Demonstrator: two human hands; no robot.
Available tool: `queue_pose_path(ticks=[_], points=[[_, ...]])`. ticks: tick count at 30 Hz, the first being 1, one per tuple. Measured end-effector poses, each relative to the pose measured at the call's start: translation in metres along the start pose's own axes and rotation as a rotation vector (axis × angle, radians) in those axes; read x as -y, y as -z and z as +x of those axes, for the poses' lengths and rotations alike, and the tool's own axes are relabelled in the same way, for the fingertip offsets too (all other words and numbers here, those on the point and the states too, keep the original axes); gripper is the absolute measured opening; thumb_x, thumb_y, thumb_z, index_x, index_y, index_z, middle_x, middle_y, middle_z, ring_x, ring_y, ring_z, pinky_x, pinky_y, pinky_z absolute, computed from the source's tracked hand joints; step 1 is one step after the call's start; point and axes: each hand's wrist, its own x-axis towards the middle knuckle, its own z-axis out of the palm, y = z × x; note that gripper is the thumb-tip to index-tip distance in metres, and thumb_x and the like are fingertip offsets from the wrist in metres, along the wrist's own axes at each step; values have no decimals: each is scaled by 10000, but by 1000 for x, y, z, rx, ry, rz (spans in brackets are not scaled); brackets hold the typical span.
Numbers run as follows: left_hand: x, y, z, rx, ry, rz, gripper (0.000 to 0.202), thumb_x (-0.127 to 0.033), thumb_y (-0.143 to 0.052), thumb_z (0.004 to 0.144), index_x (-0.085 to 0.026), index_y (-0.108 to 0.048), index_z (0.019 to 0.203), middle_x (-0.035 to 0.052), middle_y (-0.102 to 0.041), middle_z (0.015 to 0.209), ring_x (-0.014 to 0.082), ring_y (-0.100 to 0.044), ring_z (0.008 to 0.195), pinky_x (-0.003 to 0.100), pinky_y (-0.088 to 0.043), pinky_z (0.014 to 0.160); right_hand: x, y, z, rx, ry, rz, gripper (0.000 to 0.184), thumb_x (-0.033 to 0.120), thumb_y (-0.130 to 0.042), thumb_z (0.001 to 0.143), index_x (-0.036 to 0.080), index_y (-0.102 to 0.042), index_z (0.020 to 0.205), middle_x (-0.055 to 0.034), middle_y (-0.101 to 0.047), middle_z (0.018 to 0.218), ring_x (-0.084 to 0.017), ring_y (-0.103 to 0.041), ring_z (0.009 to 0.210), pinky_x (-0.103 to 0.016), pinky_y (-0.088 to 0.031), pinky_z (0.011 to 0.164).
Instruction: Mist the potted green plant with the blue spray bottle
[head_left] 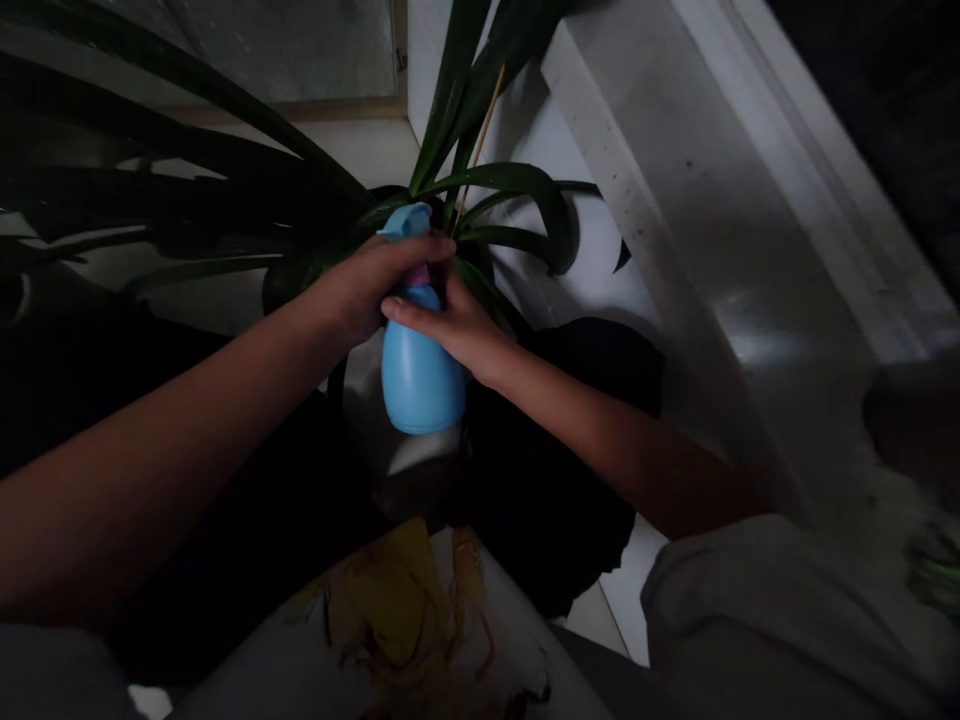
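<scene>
A light blue spray bottle (420, 375) with a pink collar and a blue nozzle head is held upright in front of me. My left hand (367, 285) wraps over the nozzle and collar from the left. My right hand (457, 325) grips the bottle's shoulder from the right, thumb across its front. Just behind the bottle stands a potted plant (491, 180) with long dark green leaves and a thin wooden stake.
A white ledge or wall (697, 230) runs diagonally on the right. Large dark leaves (150, 150) spread over the left. A dark pot shape (570, 470) lies below the hands on pale floor tiles. My printed shirt shows at the bottom.
</scene>
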Motion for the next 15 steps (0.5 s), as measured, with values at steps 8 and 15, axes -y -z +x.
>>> queue_pose_path(ticks=[8,15], points=[[17,-3,-30,-154,-188,367,129,-269,-752,829,-215,-664,906,53,-602,948,274,-588,1133,404,-457,1073,-16,-10,-10,67,-14,-41,586,346,-793,752,211,-568,1276,-91,-668,1381,-296,-660,1291,-449,-591,1078],[-5,-3,-27,-130,-429,604,613,-197,-1001,499,-231,-639,993,109,-550,1231,384,-436,1323,496,-338,1199,11,-12,2,-116,211,-135,412,373,-842,738,289,-555,1020,-45,-733,1137,-268,-704,1121,-400,-625,1004]])
